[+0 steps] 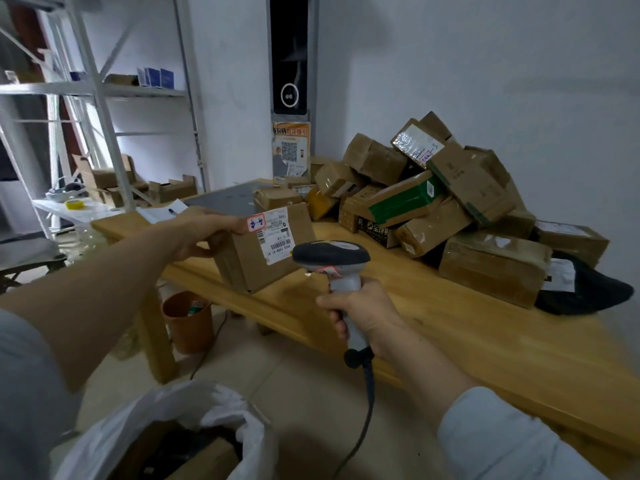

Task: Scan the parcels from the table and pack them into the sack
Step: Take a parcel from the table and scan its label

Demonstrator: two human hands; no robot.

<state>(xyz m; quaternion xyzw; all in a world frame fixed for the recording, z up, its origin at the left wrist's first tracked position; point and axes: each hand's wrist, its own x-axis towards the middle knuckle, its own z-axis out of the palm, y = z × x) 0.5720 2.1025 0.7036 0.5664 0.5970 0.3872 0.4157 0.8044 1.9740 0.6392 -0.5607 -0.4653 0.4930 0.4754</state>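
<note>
Head view: left hand (202, 233) grips a box (249, 265) by its top, right hand (362, 315) curled round scanner (330, 254) just beside its label (275, 237); sack (114, 434) below both hands partly filled; pile (467, 183) beyond right hand apparently unscanned, most work left.

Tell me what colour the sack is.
White; the sack shows at the bottom of the head view.
</note>
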